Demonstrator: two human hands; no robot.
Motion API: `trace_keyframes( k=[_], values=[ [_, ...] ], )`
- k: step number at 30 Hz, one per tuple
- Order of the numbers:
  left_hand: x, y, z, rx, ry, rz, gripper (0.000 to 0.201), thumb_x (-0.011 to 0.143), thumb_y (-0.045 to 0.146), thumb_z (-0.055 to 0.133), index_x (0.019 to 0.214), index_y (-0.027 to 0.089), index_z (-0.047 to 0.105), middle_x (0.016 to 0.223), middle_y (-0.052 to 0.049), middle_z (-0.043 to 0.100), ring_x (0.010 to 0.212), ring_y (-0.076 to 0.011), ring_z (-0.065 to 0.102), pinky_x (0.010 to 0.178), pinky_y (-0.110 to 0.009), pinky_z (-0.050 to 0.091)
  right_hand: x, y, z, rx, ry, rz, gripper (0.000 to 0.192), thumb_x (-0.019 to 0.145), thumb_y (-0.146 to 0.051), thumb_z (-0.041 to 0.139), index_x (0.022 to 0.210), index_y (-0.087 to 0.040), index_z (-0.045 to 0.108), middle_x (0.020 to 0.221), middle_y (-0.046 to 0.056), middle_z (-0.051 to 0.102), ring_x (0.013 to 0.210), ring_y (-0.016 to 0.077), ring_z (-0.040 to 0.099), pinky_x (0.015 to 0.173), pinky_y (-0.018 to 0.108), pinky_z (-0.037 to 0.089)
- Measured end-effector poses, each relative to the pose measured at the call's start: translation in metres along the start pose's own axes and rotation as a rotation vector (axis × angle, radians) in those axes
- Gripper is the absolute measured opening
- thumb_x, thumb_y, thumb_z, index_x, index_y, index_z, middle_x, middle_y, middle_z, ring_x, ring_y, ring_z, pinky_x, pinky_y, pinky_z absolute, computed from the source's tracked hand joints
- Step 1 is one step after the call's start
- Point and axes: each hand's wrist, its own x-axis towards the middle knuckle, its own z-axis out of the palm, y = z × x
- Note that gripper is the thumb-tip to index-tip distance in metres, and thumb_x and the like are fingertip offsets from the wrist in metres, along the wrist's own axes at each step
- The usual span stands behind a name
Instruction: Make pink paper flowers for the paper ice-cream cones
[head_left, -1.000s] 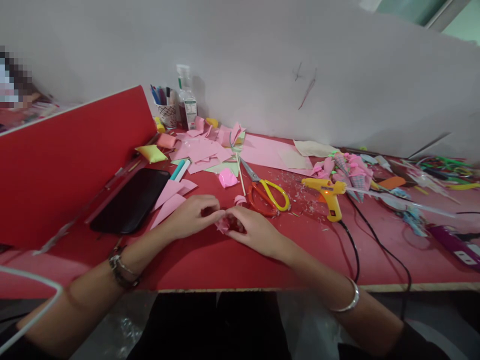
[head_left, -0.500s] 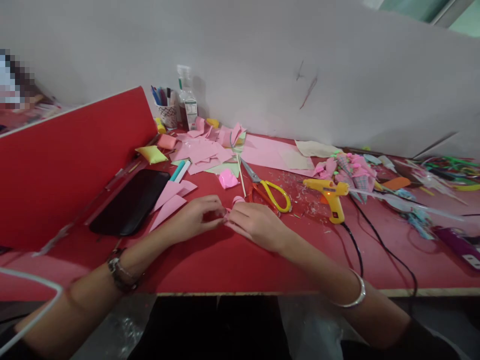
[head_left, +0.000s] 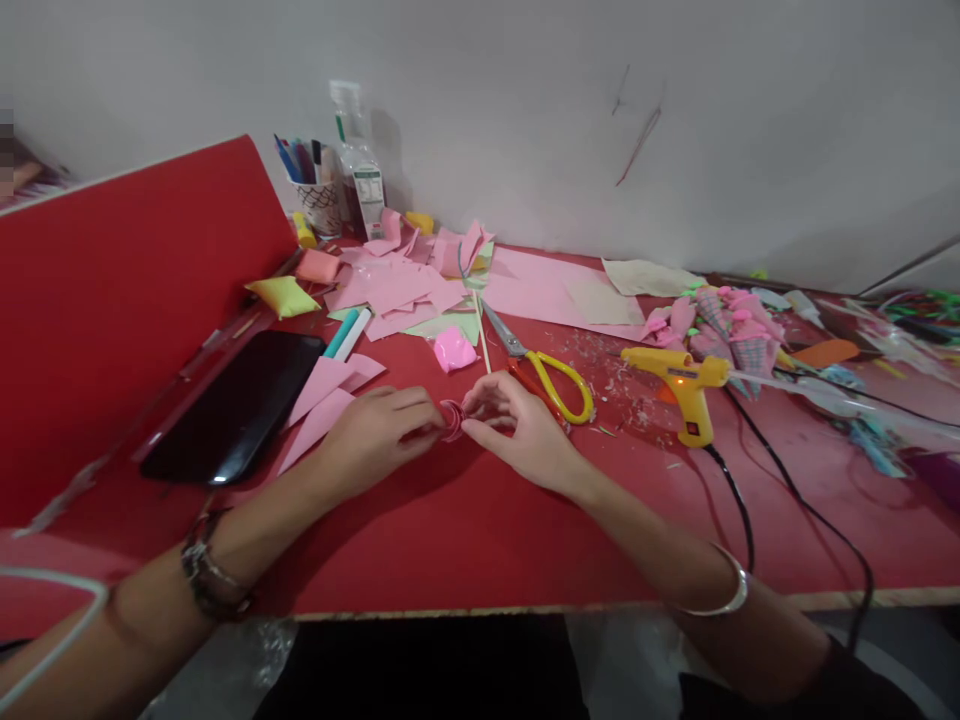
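Between my two hands, low over the red table, is a small curled piece of pink paper [head_left: 452, 421] with loops showing at its edge. The fingertips of my left hand [head_left: 382, 432] pinch its left side. On its right side, my right hand [head_left: 521, 432] grips it between thumb and bent fingers. Just behind lie a bright pink packet [head_left: 454, 349], a thin stick [head_left: 481, 330] and scissors [head_left: 559, 385] with yellow and red handles. Folded pink paper pieces [head_left: 322, 415] rest left of my left hand.
A black phone [head_left: 236, 405] lies at left beside a red board [head_left: 142, 310]. At right a yellow glue gun [head_left: 686, 390] stands with its cord running off the front edge. Pink paper sheets [head_left: 397, 285], a pen cup [head_left: 320, 207] and a bottle [head_left: 365, 190] are along the wall.
My right hand has turned and its fingers have lifted, so the curled pink paper now shows between my hands. The view has shifted slightly.
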Motion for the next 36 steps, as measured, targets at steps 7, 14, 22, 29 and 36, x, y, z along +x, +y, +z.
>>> trace_keyframes(
  k=[7,14,22,29,36],
  values=[
    [0.001,0.0026,-0.001,0.005,0.013,-0.014,0.019,0.08,0.02,0.043,0.066,0.016,0.055,0.065,0.0,0.058,0.057,-0.0101,0.051,0.053,-0.019,0.039,-0.0011,0.0062,0.0039,0.05,-0.006,-0.018,0.017,0.069,-0.018,0.055,0.081,-0.019,0.043,0.082,-0.001,0.05,0.072,0.0083,0.054,0.069,0.025,0.047],
    [0.001,0.0029,0.0004,-0.002,-0.007,-0.045,0.018,0.079,0.021,0.043,0.063,0.016,0.053,0.06,0.0,0.054,0.054,-0.0101,0.049,0.05,-0.019,0.036,-0.0012,0.0088,0.0056,0.025,-0.007,-0.072,0.011,0.072,-0.016,0.051,0.081,-0.018,0.045,0.081,0.0,0.051,0.073,0.0089,0.053,0.071,0.027,0.046],
    [0.0018,0.0043,-0.0001,-0.031,-0.008,-0.068,0.021,0.08,0.024,0.042,0.065,0.016,0.054,0.06,0.001,0.053,0.055,-0.009,0.048,0.05,-0.018,0.035,0.0005,0.0094,0.003,0.047,-0.02,-0.053,0.01,0.072,-0.015,0.051,0.081,-0.017,0.047,0.08,-0.001,0.052,0.073,0.0082,0.054,0.072,0.026,0.046],
    [0.0022,0.0058,-0.001,-0.061,-0.018,-0.091,0.025,0.083,0.027,0.04,0.065,0.018,0.056,0.061,0.002,0.056,0.056,-0.008,0.05,0.052,-0.017,0.036,-0.0011,0.0087,0.0064,-0.011,-0.043,-0.083,0.008,0.071,-0.015,0.051,0.078,-0.018,0.047,0.078,-0.001,0.054,0.072,0.0088,0.055,0.071,0.026,0.046],
    [-0.003,0.0044,0.0039,0.098,-0.009,-0.073,0.025,0.082,0.029,0.04,0.068,0.017,0.058,0.06,0.001,0.058,0.052,-0.0089,0.05,0.051,-0.019,0.036,-0.0014,0.0084,0.008,-0.05,0.012,-0.057,0.01,0.071,-0.022,0.054,0.072,-0.018,0.044,0.072,-0.002,0.05,0.066,0.0078,0.052,0.063,0.023,0.045]
  ],
)
